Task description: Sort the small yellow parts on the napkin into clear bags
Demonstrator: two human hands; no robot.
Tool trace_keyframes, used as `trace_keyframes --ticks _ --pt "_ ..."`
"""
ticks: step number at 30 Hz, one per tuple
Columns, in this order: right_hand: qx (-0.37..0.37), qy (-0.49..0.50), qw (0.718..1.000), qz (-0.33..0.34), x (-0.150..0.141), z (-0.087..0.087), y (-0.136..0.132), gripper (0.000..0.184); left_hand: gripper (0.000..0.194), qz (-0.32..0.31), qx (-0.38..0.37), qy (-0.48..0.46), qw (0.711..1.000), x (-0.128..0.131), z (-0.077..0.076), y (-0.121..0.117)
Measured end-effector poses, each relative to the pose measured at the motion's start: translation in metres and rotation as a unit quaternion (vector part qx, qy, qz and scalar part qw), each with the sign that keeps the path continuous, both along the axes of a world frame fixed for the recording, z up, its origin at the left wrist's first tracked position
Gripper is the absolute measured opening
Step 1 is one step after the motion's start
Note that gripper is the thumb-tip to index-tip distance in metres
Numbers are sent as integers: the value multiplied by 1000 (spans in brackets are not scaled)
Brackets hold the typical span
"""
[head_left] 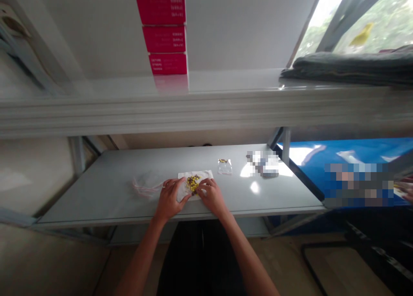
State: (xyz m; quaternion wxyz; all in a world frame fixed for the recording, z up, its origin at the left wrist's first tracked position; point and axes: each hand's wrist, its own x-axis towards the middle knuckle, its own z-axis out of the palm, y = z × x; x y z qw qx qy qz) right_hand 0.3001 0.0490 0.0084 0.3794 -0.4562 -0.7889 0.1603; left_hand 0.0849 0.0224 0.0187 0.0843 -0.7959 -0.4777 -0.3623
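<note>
A heap of small yellow and dark bead-like pieces (193,183) lies on a white sheet of paper or cloth (206,174) on the grey-white table. My left hand (170,199) rests at the sheet's left side, its thumb and fingers apart, the thumb reaching in under the heap. At the heap's right edge is my right hand (211,195), with fingers bent and tips drawn together among the pieces. Whatever its fingertips pinch is hidden. Behind it, to the right, lies a small clear plastic bag (225,167) with some yellowish pieces at its top.
Thin clear plastic with pinkish strips (145,187) lies left of my left hand. A blurred-out object (266,164) is at the table's right rear. Overhead runs a shelf (129,113) with red boxes (167,63) and folded dark cloth (348,68). Another person's hand (407,188) shows far right.
</note>
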Motion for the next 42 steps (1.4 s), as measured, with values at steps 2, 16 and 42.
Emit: trace_keyframes --ticks 2,16,42 --pt "-15 -15 1000 5 -3 2 6 12 61 -1 -4 3 1000 0 0 0" --pt "-30 60 997 31 -1 15 20 9 59 -3 -12 -4 1000 -1 -4 2" --pt "-70 41 997 5 26 5 21 23 63 -1 -36 -29 999 -1 -4 4"
